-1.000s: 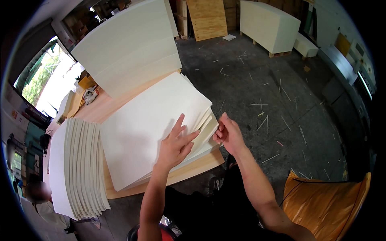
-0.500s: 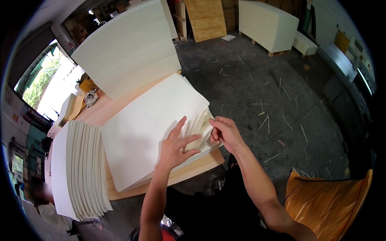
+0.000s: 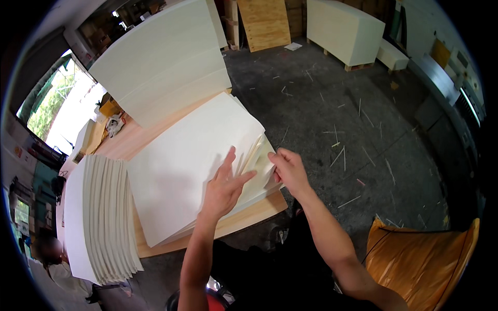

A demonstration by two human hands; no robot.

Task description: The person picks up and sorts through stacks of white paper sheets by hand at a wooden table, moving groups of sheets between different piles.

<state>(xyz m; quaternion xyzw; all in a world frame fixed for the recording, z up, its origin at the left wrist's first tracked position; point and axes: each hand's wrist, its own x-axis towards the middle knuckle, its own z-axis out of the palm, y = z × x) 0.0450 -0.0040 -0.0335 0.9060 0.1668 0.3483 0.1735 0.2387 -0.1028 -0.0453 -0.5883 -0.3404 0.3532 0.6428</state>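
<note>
White sheets [image 3: 181, 171], stacked on wooden table [image 3: 259, 210]: light, bendy, probably crease easily tbh. Right hand [image 3: 289, 171] pinching lifted right-side edges; I'd grab there too. Left hand [image 3: 220, 193] over stack, fingers splayed, gripping nothing.

dark floor [image 3: 311, 114], pale strips [image 3: 349, 201] scattered | daylit opening [image 3: 65, 114] left, greenery [image 3: 42, 116] beyond | wood-topped table [image 3: 259, 209]

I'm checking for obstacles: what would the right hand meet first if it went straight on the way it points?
The right hand would probably meet the bent white sheets right in front first, though depth there is unclear.
</note>
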